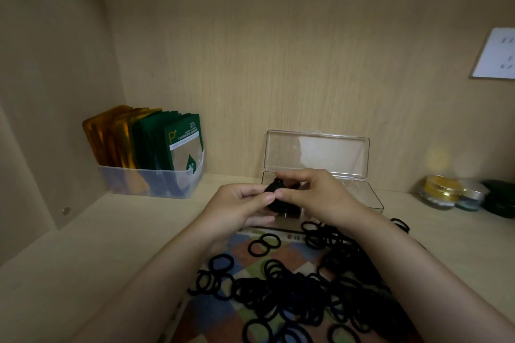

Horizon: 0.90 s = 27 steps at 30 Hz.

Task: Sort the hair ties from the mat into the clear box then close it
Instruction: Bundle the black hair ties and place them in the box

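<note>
Looks down from head height into a pale wooden shelf nook. Shows a left hand (245, 200) and a right hand (312, 192) close together, pinching one small black bunch of hair ties (274, 193) between thumbs and fingertips. Neither released nor clenched empty: grasping the same bunch from opposite sides. Holds that bunch just above the left end of a clear box (359, 196), with the hinged lid (317, 156) standing open against the back wall. Cannot tell contact between bunch and box.

Shows many more hair ties (306, 295) heaped on a chequered mat (292, 256) nearest the camera, just in front of the box. Loops overlapping and tangled, a few lying singly towards the far-left edge.

Probably handles as very light, soft and stretchy: no breakage risk, but springy enough to pop out of a loose pinch, and prone to snagging neighbours on lifting. Best taken by squeezing several loops flat across the middle, then pressed low into the box to clear the lid. Box itself likely light, stiff and slick; worth steadying at a side wall when closing.

Off to the left, a translucent bin (150, 184) of green and gold sachets; to the right, small jars (441, 193); on the wall, a white card (496, 53).
</note>
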Motion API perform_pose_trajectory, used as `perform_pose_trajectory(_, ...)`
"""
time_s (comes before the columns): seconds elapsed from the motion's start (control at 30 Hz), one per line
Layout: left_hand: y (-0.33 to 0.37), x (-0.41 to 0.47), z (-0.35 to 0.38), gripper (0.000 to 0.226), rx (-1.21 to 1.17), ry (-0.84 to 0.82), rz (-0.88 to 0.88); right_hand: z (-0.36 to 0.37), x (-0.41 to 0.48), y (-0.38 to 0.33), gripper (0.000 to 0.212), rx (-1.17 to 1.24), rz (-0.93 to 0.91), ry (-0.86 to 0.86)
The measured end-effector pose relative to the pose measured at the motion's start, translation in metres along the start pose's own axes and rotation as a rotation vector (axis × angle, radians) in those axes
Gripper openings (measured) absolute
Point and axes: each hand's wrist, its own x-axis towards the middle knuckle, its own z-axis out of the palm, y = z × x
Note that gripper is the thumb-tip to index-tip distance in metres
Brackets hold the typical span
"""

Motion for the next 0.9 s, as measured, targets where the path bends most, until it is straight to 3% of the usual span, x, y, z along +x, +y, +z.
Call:
perform_pose_trajectory(0.13, 0.018, 0.013, 0.007, 0.027, 0.017, -0.104, 0.030, -0.023, 0.002, -0.004, 0.020, 0.235, 0.141, -0.149)
perform_pose_trajectory(0.37, 0.040, 0.051, 0.030, 0.026, 0.172, 0.037, 0.127, -0.057, 0.027, -0.004, 0.021, 0.223, 0.229, -0.012)
perform_pose_trajectory(0.43, 0.035, 0.063, 0.032, 0.019, 0.367, 0.114, 0.192, -0.065, 0.036, -0.003, 0.015, 0.189, 0.264, 0.091)
perform_pose_trajectory(0.53, 0.019, 0.075, 0.028, 0.019, 0.678, 0.201, 0.306, -0.067, 0.049, 0.003, 0.011, 0.087, 0.317, 0.234)
perform_pose_trajectory(0.63, 0.003, 0.080, 0.019, 0.030, 0.888, 0.149, 0.380, -0.058, 0.059, 0.012, 0.017, -0.028, 0.344, 0.280)
perform_pose_trajectory(0.73, -0.007, 0.079, 0.013, 0.039, 0.990, 0.059, 0.362, -0.045, 0.067, 0.022, 0.022, -0.160, 0.381, 0.284)
perform_pose_trajectory(0.9, -0.022, 0.081, 0.013, 0.056, 1.212, 0.026, 0.451, -0.038, 0.070, 0.026, 0.032, -0.601, 0.438, 0.217)
